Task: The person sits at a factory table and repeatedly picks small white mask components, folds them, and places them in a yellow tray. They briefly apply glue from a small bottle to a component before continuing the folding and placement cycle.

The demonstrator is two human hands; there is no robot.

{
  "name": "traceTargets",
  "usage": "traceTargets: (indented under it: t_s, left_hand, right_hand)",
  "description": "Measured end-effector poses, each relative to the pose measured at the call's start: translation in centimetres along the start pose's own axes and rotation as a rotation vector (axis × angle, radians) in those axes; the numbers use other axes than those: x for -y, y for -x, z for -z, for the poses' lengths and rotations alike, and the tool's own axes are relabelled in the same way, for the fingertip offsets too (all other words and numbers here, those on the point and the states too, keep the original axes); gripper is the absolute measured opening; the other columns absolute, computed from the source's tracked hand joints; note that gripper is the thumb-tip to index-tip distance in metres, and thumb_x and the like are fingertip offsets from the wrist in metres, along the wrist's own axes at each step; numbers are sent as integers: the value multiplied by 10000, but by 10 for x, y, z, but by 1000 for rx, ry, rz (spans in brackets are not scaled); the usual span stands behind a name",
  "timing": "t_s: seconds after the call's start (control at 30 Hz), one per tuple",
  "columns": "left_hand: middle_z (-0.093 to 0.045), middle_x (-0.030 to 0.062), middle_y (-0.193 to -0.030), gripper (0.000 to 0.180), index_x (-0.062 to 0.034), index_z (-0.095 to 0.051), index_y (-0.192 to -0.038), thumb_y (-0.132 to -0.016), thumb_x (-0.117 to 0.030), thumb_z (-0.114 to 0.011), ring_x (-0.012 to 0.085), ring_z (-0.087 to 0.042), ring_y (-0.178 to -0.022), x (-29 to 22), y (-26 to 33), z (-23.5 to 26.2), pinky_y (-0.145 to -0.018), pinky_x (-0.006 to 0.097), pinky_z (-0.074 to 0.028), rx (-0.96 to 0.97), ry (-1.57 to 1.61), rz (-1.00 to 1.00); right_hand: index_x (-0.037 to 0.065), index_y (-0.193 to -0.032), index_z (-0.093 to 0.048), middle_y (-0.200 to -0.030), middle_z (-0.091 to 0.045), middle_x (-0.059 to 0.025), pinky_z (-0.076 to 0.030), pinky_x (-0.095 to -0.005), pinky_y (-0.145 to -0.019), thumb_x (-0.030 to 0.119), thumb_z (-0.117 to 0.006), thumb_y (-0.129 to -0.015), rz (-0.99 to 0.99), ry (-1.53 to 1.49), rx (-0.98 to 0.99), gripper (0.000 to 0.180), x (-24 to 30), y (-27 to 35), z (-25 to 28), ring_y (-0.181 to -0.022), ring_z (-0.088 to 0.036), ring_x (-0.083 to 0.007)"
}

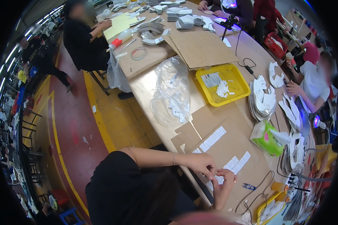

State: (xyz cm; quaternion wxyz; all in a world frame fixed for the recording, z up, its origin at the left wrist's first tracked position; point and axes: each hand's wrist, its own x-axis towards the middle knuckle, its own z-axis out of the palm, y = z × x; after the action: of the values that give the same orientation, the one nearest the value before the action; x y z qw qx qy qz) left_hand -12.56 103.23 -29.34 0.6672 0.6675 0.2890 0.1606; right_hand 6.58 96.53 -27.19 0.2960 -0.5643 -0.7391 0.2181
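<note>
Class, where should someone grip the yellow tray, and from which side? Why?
Probably grip the yellow tray by its raised near and left rims, one hand on each, coming from the person's side. A cardboard sheet crowds its far edge and stacked white pieces its right; loose bits inside favour lifting level.

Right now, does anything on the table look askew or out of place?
Slightly untidy: the clear plastic bag lies crumpled, and the brown cardboard sheet seems to overlap the far rim of the yellow tray.
</note>
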Motion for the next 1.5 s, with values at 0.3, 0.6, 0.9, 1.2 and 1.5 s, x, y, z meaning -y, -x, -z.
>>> traceTargets:
  t_s: [0.3, 0.6, 0.9, 1.2, 1.5]
  left_hand:
    - [-693, 92, -820, 147, 24, -668, -938, -893, -116, -681, 120, -641, -706, -17, 1, 4, -668, 249, -518, -88, 668, 136]
    - [-683, 124, -800, 132, 44, -617, -950, -903, -73, -659, 150, -665, -731, -47, 7, 4, -665, 262, -547, -98, 630, 171]
    - [-700, 76, -803, 112, 26, -640, -935, -885, -69, -673, 86, -648, -725, -65, 16, -2, -628, 204, -518, -167, 353, 96]
    - [-707, 47, -793, 78, 5, -685, -875, -822, -46, -712, 85, -646, -708, -78, 25, -7, -617, 211, -497, -255, 46, -85]
    - [-691, 28, -726, 69, -55, -706, -843, -781, -48, -736, 131, -624, -667, -84, 31, -5, -677, 263, -466, -225, -98, -110]
  right_hand:
    - [4, -1011, -585, -961, -630, -86, -445, -323, -862, 155, -669, -888, -174, -809, -313, 212, -3, 3, 2, -943, -587, -196]
    - [-19, -946, -673, -897, -650, -88, -521, -293, -791, 75, -656, -911, -362, -1546, -103, 103, 0, 11, -6, -837, -629, -160]
    - [-6, -889, -697, -848, -659, -64, -514, -268, -753, 3, -747, -798, -314, -1405, -116, 104, 7, 11, 0, -797, -624, -131]
    - [22, -865, -711, -831, -678, -55, -476, -259, -704, 5, -820, -684, -247, -1110, -78, 211, 21, 10, 16, -781, -620, -135]
    - [80, -817, -712, -773, -681, -10, -421, -284, -738, 92, -854, -666, -134, -724, -165, 208, 35, 9, 26, -723, -600, -145]
